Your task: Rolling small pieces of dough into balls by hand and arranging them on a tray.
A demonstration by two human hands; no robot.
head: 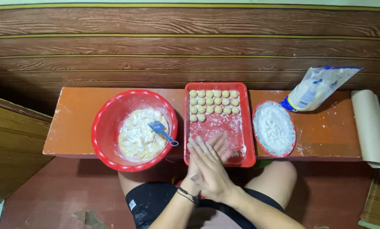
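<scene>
Both hands were pressed together palm to palm at lower centre of the frame, fingers pointing up and left. Right hand [213, 169] lay on top, left hand [198, 159] under it with only fingertips and wrist showing. Whether anything sat between the palms: cannot tell. Left wrist wore a dark band [187, 195].

Fingertips hung over the near edge of the red tray [249, 127], centre of frame. Tray was rectangular, floured inside. Dough balls [213, 101] sat in its far end: three full rows plus two balls starting a fourth at the left. Near half of the tray held only flour.

Red bowl [103, 123] stood left of the tray, rims just touching or nearly so. It held pale dough [139, 135] dusted with flour, with a blue spatula [161, 130] lying across it, handle over the right rim.

Oval plate [257, 112] with a red rim stood right of the tray, covered in white flour. Flour bag [317, 89], white and blue, leaned open at upper right, just behind the plate. Paper roll [370, 127] lay at the far right end.

All of it sat on a low orange surface [75, 123] against a wood-panelled wall. Person sat on the floor, knees under the surface, dark shorts visible at bottom of frame.
</scene>
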